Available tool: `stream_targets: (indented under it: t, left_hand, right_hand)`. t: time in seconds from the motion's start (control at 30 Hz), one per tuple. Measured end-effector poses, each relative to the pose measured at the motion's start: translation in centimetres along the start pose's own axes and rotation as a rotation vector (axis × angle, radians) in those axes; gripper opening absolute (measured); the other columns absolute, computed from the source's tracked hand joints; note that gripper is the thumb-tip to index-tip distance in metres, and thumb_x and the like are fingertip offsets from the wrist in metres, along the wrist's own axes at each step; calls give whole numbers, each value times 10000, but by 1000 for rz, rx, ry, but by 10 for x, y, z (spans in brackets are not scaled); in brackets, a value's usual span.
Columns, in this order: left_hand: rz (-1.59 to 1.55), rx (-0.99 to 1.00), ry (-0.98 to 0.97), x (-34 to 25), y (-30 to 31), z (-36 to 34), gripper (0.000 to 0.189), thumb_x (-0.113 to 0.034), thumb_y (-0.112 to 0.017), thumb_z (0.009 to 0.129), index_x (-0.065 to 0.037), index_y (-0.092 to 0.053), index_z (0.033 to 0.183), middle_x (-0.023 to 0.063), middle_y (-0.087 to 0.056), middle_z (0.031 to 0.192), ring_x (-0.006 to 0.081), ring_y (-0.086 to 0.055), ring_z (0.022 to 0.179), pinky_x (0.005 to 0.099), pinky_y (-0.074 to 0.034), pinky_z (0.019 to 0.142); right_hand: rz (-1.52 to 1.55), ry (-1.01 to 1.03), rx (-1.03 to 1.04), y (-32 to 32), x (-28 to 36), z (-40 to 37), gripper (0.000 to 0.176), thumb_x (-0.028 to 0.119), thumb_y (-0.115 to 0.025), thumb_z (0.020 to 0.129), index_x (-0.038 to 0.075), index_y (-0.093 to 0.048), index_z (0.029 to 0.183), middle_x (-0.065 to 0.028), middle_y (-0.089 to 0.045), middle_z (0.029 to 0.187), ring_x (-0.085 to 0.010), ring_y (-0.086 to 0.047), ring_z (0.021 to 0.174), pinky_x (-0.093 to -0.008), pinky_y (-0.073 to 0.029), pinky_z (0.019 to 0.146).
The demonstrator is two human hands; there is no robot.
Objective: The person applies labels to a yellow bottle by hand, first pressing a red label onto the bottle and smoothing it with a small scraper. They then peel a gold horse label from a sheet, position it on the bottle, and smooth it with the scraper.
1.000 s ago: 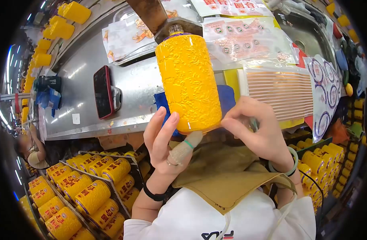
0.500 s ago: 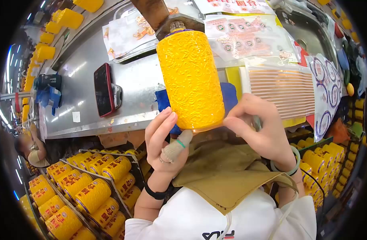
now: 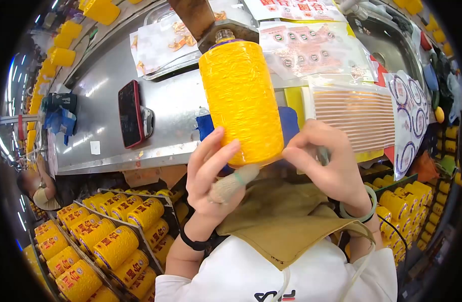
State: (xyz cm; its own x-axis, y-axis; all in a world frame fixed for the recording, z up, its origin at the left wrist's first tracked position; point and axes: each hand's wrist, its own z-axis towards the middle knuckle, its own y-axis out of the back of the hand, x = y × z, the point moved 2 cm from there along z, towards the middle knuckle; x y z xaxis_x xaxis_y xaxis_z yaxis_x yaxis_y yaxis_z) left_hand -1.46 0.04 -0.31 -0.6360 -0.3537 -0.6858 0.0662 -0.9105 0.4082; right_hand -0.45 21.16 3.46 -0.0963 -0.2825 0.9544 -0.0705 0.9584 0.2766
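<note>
Racked bottles [image 3: 115, 246] fill your lower left, phone [image 3: 129, 115] above. Your left hand [image 3: 216, 181], loosely half-open, touches the yellow bottle [image 3: 241, 100] mid-frame, metal bracket [image 3: 243, 33] crowding its neck. Your right hand [image 3: 326, 161] is pinched at its base, can't tell on what; striped sheet [image 3: 352, 118] beyond, right.

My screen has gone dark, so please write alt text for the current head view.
A person's left hand, its thumb in a pale cover, and right hand are at the lower edge of a yellow embossed cylindrical bottle, its clear neck at a brown metal bracket. A red-edged black phone is on the steel table to the left.
</note>
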Motion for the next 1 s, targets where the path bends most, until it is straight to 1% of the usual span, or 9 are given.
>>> stream_targets:
  t: [0.03,0.13,0.2,0.3,0.53,0.6,0.73,0.77,1.0]
  left_hand:
    - [-135,-111,148,8,-3,-10,401,-4,-823,812,-34,-705,1193,202,-628,1332,356,-625,1227,410,-561,1023]
    - [-142,-129,134,21,1,-21,478,26,-822,801,31,-651,1247,227,-619,1324,351,-630,1230,415,-557,1033]
    - [-177,-133,238,16,5,-21,403,37,-813,805,-21,-707,1189,205,-606,1350,348,-624,1233,403,-553,1039]
    - [133,-20,-132,10,8,-12,294,39,-813,791,-118,-788,1039,155,-604,1363,360,-606,1244,407,-549,1032]
    - [179,140,-226,-5,6,9,316,18,-832,780,-75,-761,1073,154,-638,1295,368,-612,1234,417,-555,1029]
    - [-82,-63,75,3,-1,0,339,20,-835,779,-14,-728,1098,164,-646,1289,378,-621,1227,418,-553,1041]
    - [-177,-167,156,21,-3,-19,430,42,-811,801,36,-665,1206,185,-636,1307,373,-629,1230,422,-540,1056]
    - [-99,-77,98,17,2,-15,432,47,-808,799,21,-675,1209,187,-628,1320,379,-616,1247,429,-523,1076]
    - [193,-23,-73,-4,5,-3,319,2,-827,791,-148,-776,1068,169,-618,1331,373,-607,1238,405,-515,1080]
  right_hand:
    - [25,-23,0,-1,0,-1,104,79,-765,868,-19,-728,871,-75,-647,763,-148,-584,666,-296,-468,633]
    - [-15,47,10,-2,3,0,108,83,-771,865,-16,-729,872,-73,-642,754,-148,-581,662,-297,-466,632]
    - [-21,38,12,-2,3,-1,105,82,-771,865,-14,-731,872,-73,-641,753,-149,-581,662,-297,-465,630]
    - [-27,30,10,0,2,-1,100,82,-771,865,-12,-736,871,-74,-640,752,-149,-582,661,-299,-464,626]
    - [-42,51,7,-1,-1,1,101,81,-770,865,-15,-738,870,-76,-644,760,-149,-586,656,-299,-466,620]
    - [-34,43,4,-1,0,1,103,82,-769,866,-16,-736,868,-76,-645,762,-148,-586,658,-298,-466,621]
    - [-23,36,2,-3,4,-1,108,83,-768,870,-18,-731,865,-74,-646,765,-144,-588,663,-293,-469,624]
    - [-22,36,3,-3,4,-1,108,83,-768,870,-18,-731,865,-74,-646,765,-144,-588,663,-293,-469,624]
    - [-21,17,0,-1,2,-2,94,74,-763,873,-16,-735,876,-75,-649,768,-142,-610,676,-291,-477,633]
